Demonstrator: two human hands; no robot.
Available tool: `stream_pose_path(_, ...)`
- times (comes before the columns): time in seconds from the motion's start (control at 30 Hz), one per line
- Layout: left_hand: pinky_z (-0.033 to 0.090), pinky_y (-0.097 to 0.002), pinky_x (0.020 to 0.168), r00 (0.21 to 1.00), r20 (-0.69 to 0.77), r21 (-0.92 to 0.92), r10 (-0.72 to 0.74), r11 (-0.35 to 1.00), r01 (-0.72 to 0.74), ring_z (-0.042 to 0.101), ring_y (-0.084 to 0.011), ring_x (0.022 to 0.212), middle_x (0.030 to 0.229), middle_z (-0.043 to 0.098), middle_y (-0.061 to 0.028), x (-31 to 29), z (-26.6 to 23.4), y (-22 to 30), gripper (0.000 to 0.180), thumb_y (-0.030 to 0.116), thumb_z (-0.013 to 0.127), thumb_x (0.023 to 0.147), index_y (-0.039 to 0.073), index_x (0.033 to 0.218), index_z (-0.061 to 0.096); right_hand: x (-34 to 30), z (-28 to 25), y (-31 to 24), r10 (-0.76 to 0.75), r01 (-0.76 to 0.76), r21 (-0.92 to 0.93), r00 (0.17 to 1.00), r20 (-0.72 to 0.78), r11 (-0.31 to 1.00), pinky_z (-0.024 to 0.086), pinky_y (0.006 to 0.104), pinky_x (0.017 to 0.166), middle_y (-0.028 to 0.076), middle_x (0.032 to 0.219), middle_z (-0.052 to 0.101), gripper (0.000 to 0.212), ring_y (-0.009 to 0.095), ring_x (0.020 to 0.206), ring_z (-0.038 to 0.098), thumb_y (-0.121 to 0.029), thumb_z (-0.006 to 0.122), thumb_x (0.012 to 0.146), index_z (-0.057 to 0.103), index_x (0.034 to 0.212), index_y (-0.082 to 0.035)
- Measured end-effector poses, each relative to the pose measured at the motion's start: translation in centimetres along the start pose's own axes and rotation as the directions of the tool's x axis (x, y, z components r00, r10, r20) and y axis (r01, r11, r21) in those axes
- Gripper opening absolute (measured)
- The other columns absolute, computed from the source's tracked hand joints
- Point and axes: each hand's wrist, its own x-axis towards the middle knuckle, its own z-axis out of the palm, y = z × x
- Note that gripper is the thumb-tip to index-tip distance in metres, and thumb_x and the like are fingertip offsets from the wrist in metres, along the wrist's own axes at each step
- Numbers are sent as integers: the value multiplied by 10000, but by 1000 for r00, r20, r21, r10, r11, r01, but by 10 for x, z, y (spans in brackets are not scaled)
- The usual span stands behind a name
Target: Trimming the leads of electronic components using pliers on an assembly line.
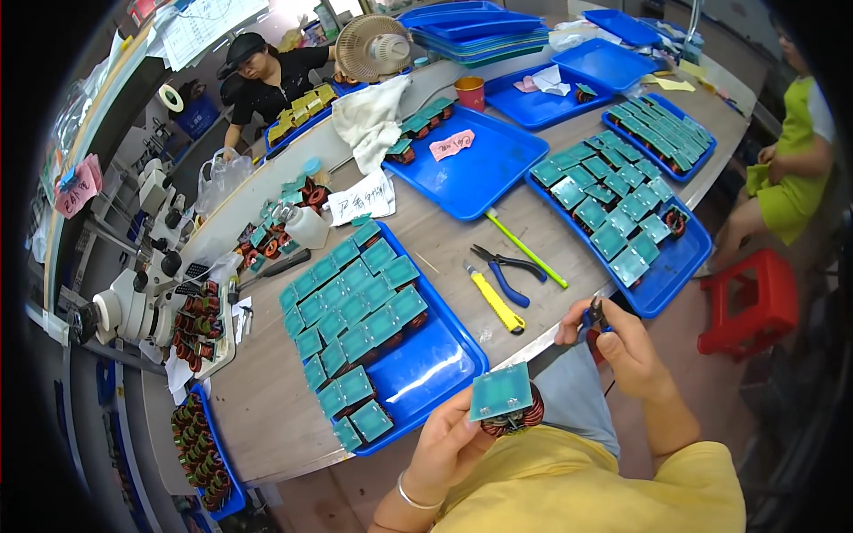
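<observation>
Nearest, our left hand (449,444) grips a wound coil part topped with a square green board (502,393), held above the lap, off the table edge. Our right hand (622,342) is closed around a small dark hand tool (595,313), raised just beside the table's near edge.

On the wooden table (267,391), at left, we list a blue tray (435,364) filled with rows of the same green-board parts. Between the trays lie a yellow utility knife (496,300), blue-handled pliers (508,271) and a thin green stick (526,250), near one another.

To the right, a second blue tray (662,284) holds more green-board parts. Beyond, a mostly bare blue tray (489,173) carries a pink slip (451,144) and a few parts at its far corner.

Farther left, a microscope (133,302) stands beside heaps of wound coils. At the far side we note a white cloth (373,120), a small fan (373,49), stacked blue trays (484,31) and a person in black. A person in a green apron sits at right, near a red stool (751,306).
</observation>
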Motion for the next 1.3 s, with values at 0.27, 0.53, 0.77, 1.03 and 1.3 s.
stream_pose_path(0.27, 416, -413, 926, 999, 21, -52, 37, 998, -36, 517, -282, 1086, 1212, 472, -204, 3, -2, -4, 594, 288, 522, 876, -70, 1295, 299, 11, 23, -25, 109, -133, 200, 986, 127, 971, 432, 283, 754, 178, 1055, 572, 432, 156, 826, 537, -351, 666, 775, 498, 972, -5)
stream_pose_path(0.53, 503, -422, 811, 998, 65, -162, -18, 986, 28, 548, -311, 1034, 1188, 477, -207, 2, -11, -8, 575, 278, 468, 896, -48, 1322, 262, 17, 32, -27, 164, -238, 218, 937, 308, 946, 434, 288, 784, 210, 1107, 570, 429, 162, 889, 544, -141, 798, 642, 469, 899, -46)
stream_pose_path(0.77, 366, -372, 977, 987, 106, 15, 122, 992, -124, 430, -233, 1178, 1280, 402, -139, -2, -4, -2, 549, 164, 535, 865, -28, 1313, 282, 18, 43, -38, -57, 53, 31, 987, 147, 998, 443, 305, 815, 174, 1023, 594, 484, 184, 925, 570, -107, 835, 592, 453, 886, -63)
stream_pose_path(1.03, 322, -363, 1013, 987, 17, 316, 158, 936, -155, 404, -229, 1207, 1402, 280, -129, -3, -4, -6, 632, 112, 561, 849, -23, 1365, 222, 19, 48, -45, -148, 167, -221, 984, 101, 961, 466, 313, 775, 160, 976, 592, 516, 219, 890, 591, -212, 841, 589, 465, 900, -43)
stream_pose_path(1.3, 394, -340, 855, 985, 169, -144, 37, 990, -12, 506, -245, 972, 1252, 427, -235, 7, -14, 4, 681, 321, 500, 852, -2, 1378, 210, 18, 30, -37, -29, 91, -338, 983, 182, 937, 450, 313, 694, 132, 850, 559, 437, 253, 765, 573, -381, 632, 780, 502, 947, 1)
